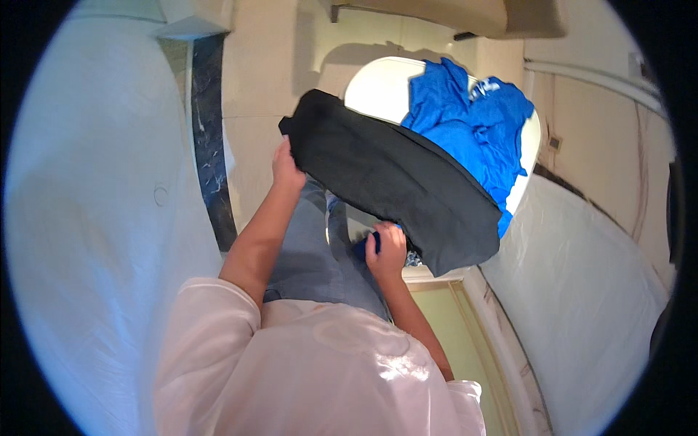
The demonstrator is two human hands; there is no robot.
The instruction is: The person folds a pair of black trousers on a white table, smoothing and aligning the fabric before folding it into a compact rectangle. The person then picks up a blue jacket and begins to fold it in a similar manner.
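A black folded cloth garment (398,169) stretches diagonally in front of me, partly over a white rounded tabletop or seat (376,90). My left hand (288,168) grips the garment by its left end, the fingers partly hidden by the cloth. At the near edge, toward the right end, is my right hand (388,248), its fingers curled against the cloth; whether they pinch it is not clear. Behind the black garment lies a crumpled blue garment (458,125) with a white print. Something dark blue (361,248) shows beside my right hand, mostly hidden.
Translucent plastic sheeting (103,218) covers a large form on the left. More sheeting (572,245) hangs or lies at the right. A tan piece of furniture (425,13) stands at the far side. Below runs a tiled floor (256,82) with a dark marble strip (210,136).
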